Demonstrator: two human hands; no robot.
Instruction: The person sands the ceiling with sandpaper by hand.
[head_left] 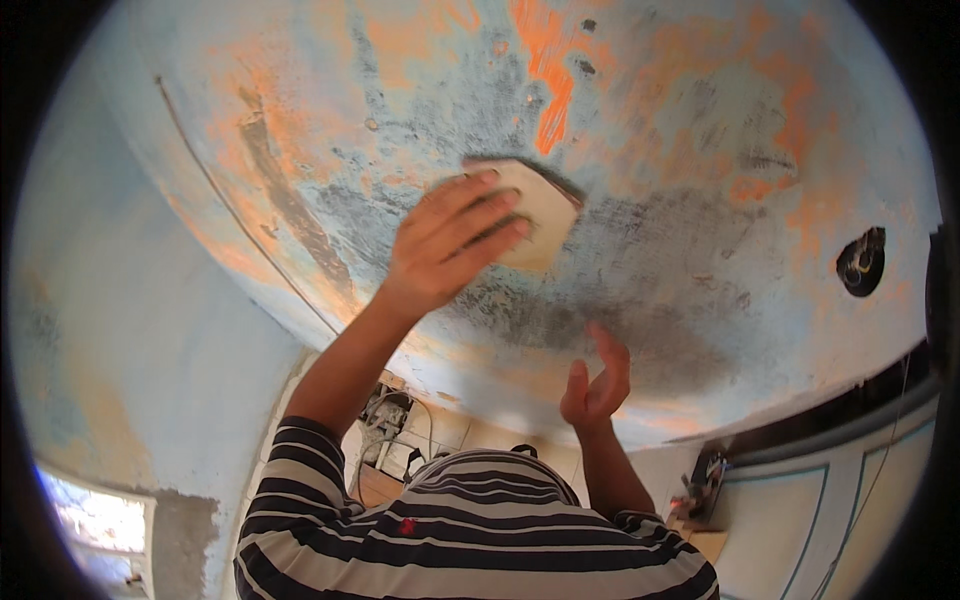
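Note:
My left hand (pixel 445 240) holds a cream-backed sheet of sandpaper (pixel 545 215) against the wall, its fingers spread across the sheet's back. A dark reddish underside shows along the sheet's upper right edge. Around it, the wall (pixel 640 230) is worn pale blue with orange patches and dark grey smears. Lower and to the right, my right hand (pixel 597 385) is lifted near the wall with thumb and fingers apart. Nothing is in it, and its fingertips are slightly blurred.
A dark hole with wires (pixel 862 262) opens in the wall at the right. Along the wall's left side runs a thin cable (pixel 235 205). Below are tools and cords (pixel 388 415) on the tiled floor, more items (pixel 705 485) at lower right, and a bright window (pixel 100 515) at lower left.

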